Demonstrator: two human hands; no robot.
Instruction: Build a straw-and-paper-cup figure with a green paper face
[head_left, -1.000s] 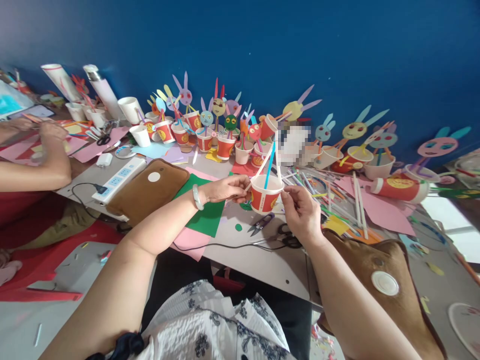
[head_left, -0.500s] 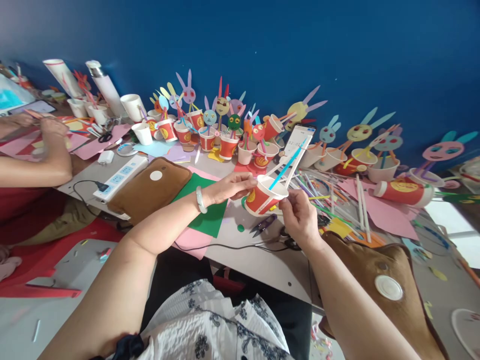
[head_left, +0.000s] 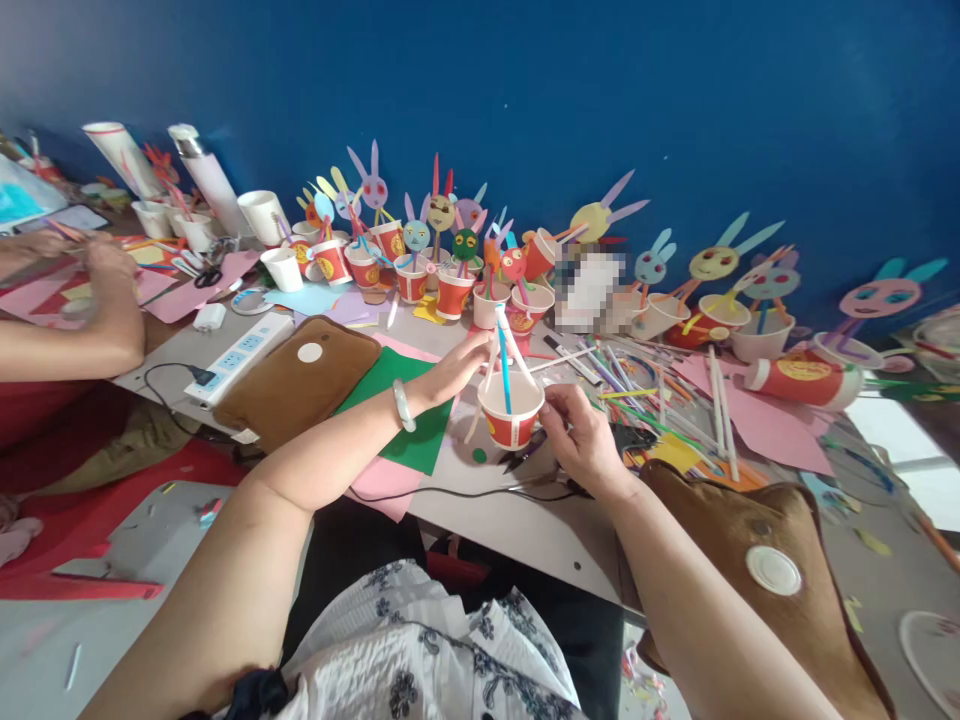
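A red and white paper cup (head_left: 511,412) is upright near the middle of the desk. A blue strip (head_left: 504,365) and white stems rise from it and meet at a point above the rim. My right hand (head_left: 581,432) pinches the cup's right rim between thumb and fingers. Beside the stems on the left is my left hand (head_left: 457,372), its fingers reaching toward a pale stem; whether they grip it is hard to make out. Dark scissors (head_left: 525,455) lie partly hidden behind the cup, and a green sheet (head_left: 409,420) lies under my left wrist.
Cups with paper rabbit figures (head_left: 454,295) line the wall. Loose stems (head_left: 637,380) lie to the right. Brown cushions (head_left: 300,380) flank my arms. A power strip (head_left: 244,355) and a black cord (head_left: 450,494) are on the desk. At left, another person's arms (head_left: 97,320) show.
The cup has turned and moved slightly left and down. Its stems, which leaned right, now stand upright with their tops together. My left hand has left the cup's rim and moved up beside the stems.
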